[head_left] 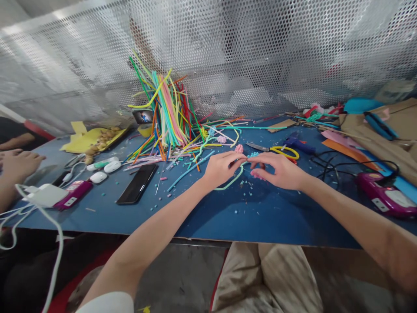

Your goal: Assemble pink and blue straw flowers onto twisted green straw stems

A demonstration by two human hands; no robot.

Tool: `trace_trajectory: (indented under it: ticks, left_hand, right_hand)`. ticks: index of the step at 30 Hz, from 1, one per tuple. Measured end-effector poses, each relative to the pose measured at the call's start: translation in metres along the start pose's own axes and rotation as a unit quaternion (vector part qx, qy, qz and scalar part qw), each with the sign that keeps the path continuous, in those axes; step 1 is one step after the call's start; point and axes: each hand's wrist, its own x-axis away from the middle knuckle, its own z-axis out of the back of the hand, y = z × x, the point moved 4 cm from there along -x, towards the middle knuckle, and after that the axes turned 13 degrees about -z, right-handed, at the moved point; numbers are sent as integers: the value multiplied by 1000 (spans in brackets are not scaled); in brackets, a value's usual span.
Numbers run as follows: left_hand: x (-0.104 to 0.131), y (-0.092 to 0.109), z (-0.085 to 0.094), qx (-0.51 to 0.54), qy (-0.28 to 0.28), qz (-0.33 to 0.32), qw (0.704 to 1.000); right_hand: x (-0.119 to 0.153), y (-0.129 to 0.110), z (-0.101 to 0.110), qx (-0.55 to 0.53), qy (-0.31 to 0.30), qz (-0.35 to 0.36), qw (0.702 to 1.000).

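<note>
The fingers of the left hand [222,168] and right hand [284,171] curl together, tips meeting by a pale green strand [233,180] over the counter [208,219]; their exact grip is hidden. Scissors [284,151] lie just beyond the right hand.

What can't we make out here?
Head view, all items:
Whatever the left hand and right hand pinch: mostly hidden by fingers.
Image on the small dark-framed screen beside the multicoloured fuzzy stems: too small.
Rest of the co-worker with bare hands: cut off by left edge.
Shapes behind the perforated silver metal panel: obscured by it, blurred.
</note>
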Motion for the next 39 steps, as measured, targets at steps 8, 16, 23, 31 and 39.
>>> trace_trajectory:
  ticks: [8,16,23,31,39]
  left_hand:
    - [-2,-3,3,-90,2,-27,996]
    - [-1,-2,4,-151,40,-23,988]
    - [-5,0,7,-174,52,-24,983]
    - [-3,-8,5,-157,27,23,987]
    - [-2,-15,-4,-84,-15,80,993]
  right_hand:
    - [-1,-2,-7,4,-1,10,1000]
    - [0,-4,-11,3,-20,-6,1000]
    - [1,-8,-15,-52,-36,-40,997]
    - [-1,-9,-10,21,-18,-2,1000]
    - [-2,-6,8,58,30,-14,998]
